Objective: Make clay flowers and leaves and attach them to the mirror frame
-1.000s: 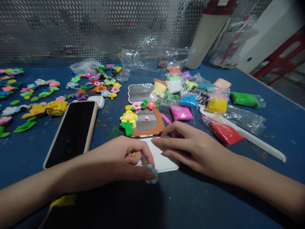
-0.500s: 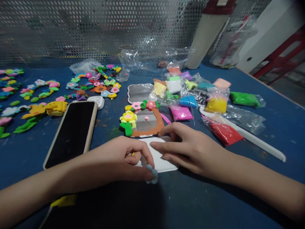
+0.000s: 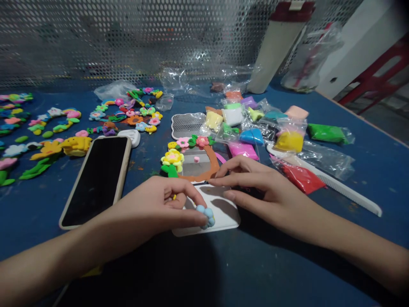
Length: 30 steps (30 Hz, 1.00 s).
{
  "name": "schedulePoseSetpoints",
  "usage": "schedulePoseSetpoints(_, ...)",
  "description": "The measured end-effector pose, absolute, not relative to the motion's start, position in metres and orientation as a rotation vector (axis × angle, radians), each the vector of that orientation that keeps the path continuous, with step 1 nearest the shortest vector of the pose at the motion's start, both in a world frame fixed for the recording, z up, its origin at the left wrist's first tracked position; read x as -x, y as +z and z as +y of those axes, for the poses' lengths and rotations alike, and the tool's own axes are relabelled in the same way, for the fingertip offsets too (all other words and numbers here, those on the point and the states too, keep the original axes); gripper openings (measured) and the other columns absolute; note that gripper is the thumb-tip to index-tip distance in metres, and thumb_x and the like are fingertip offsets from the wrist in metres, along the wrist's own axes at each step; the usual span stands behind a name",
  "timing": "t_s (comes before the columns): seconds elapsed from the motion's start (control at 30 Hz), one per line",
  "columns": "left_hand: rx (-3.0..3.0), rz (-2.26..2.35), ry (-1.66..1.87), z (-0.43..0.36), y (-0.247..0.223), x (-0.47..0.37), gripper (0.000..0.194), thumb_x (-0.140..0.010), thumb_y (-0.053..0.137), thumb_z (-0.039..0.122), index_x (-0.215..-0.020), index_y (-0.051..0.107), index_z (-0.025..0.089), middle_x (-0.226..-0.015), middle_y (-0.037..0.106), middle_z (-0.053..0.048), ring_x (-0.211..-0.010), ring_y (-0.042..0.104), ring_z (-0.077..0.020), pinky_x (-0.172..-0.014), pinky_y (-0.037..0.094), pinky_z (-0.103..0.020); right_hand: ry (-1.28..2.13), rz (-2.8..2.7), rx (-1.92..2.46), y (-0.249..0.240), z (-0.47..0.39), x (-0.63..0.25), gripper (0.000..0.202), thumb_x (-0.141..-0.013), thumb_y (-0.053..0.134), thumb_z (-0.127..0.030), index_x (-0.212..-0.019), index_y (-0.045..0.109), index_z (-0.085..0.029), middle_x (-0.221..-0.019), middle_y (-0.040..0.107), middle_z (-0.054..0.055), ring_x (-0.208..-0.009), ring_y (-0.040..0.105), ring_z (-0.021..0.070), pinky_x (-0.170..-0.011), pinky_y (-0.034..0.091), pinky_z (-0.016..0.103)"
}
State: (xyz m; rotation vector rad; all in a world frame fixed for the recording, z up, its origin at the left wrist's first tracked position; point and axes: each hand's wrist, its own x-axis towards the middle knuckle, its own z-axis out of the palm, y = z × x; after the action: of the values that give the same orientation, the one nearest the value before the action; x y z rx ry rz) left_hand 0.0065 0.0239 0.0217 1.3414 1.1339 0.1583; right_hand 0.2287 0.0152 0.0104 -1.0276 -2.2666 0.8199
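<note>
So right now it looks like the pale blue clay flower (image 3: 206,214) is getting set onto the white board (image 3: 223,217), near its front edge. Left hand (image 3: 156,209) has its grip pinched on the flower, thumb and finger. Right hand (image 3: 255,187) isn't clenched on anything, fingers just lie flat on the board's far edge, steadying it. Just behind the board sits the brown clay frame (image 3: 198,164). Next bit probably wants a gentle press so the petals don't squash.
</note>
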Motion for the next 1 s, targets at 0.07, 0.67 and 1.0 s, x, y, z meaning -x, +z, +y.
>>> schedulePoseSetpoints(0.07, -1.344, 1.149, 0.185, 0.024, 0.019, -0.007, 0.026, -0.064, 0.073, 0.039, -0.075, 0.062, 0.018, -0.05, 0.025, 0.009, -0.048, 0.025, -0.0073, -0.043, 0.016, -0.02, 0.83, -2.242, 1.048, 0.009, 0.015, -0.228, 0.024, -0.088, 0.054, -0.018, -0.107, 0.066, -0.026, -0.107, 0.058, 0.006, -0.1, 0.056, 0.018, -0.086, 0.048, 0.033)
schedulePoseSetpoints(0.67, -1.271, 1.182, 0.203, 0.023, 0.015, -0.007, 0.028, -0.062, 0.073, 0.039, -0.076, 0.063, 0.017, -0.047, 0.033, 0.01, -0.045, 0.026, -0.0064, -0.043, 0.015, -0.021, 0.573, -2.492, 0.923, -0.005, 0.016, -0.229, 0.027, -0.091, 0.048, -0.018, -0.111, 0.066, -0.021, -0.107, 0.054, 0.011, -0.088, 0.053, 0.0167, -0.071, 0.046, 0.027)
schedulePoseSetpoints(1.0, -1.305, 1.246, 0.21, 0.022, 0.015, -0.009, 0.026, -0.061, 0.072, 0.041, -0.074, 0.064, 0.019, -0.048, 0.036, 0.009, -0.046, 0.03, -0.0065, -0.043, 0.017, -0.018, 1.165, -2.052, 1.062, 0.006, 0.015, -0.225, 0.02, -0.088, 0.056, -0.019, -0.101, 0.071, -0.025, -0.104, 0.058, 0.002, -0.099, 0.054, 0.0129, -0.087, 0.042, 0.025)
